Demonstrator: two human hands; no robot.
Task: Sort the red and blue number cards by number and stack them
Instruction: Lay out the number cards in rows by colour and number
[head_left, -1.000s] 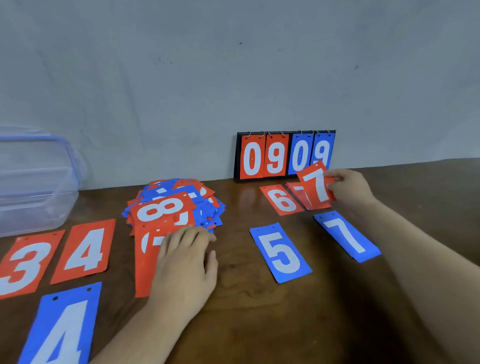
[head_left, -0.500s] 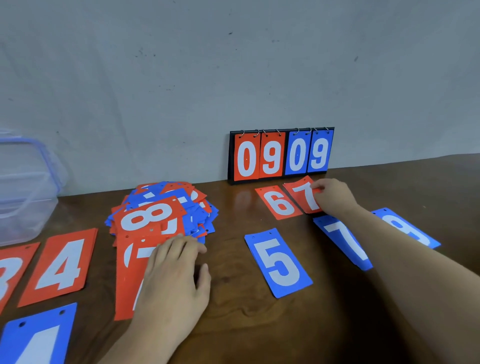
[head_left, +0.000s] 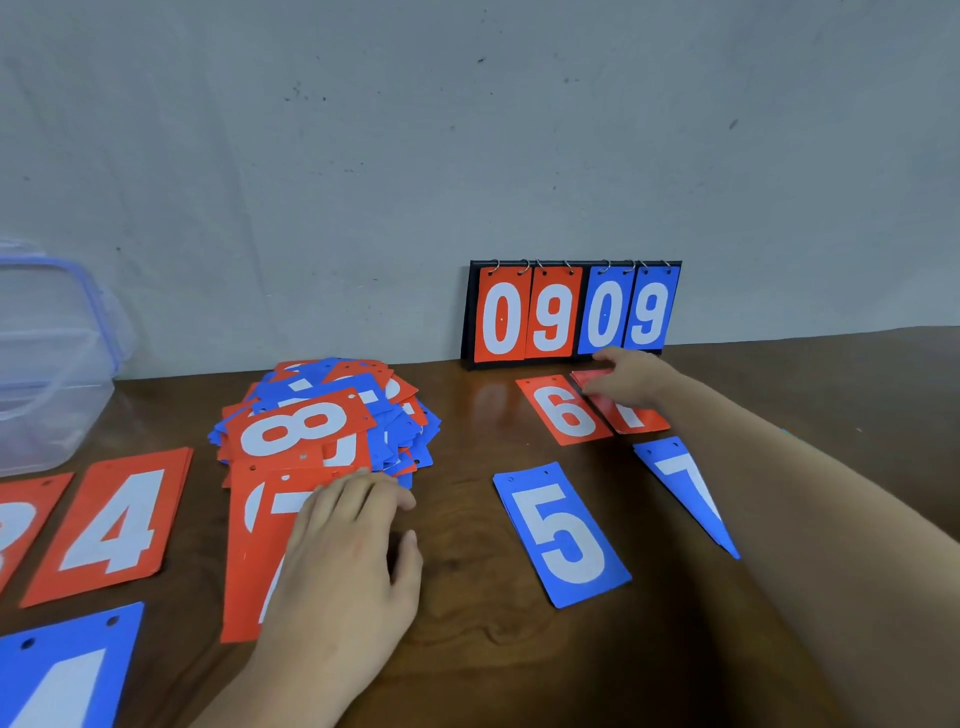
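A loose heap of red and blue number cards (head_left: 332, 415) lies mid-left, a red 8 on top. My left hand (head_left: 343, 551) rests flat, fingers straight, on a red card (head_left: 254, 561) at the heap's front edge. My right hand (head_left: 631, 382) reaches far right and presses with straight fingers on the red 7 cards (head_left: 636, 418), beside a red 6 (head_left: 563, 410). A blue 5 (head_left: 561, 532) and a blue 7 (head_left: 685, 483) lie nearer me. Red 4 (head_left: 111, 525), a red 3 (head_left: 21, 525) and a blue 4 (head_left: 62, 670) lie at the left.
A flip scoreboard (head_left: 571, 314) reading 0909 stands against the wall behind the 6 and 7. A clear plastic box (head_left: 47, 364) with a blue-rimmed lid sits at the far left. The brown wooden table (head_left: 478, 649) runs up to the grey wall.
My right hand laid the red 7 it was holding onto the red 7 pile and now presses it flat. My left hand stayed on the red card.
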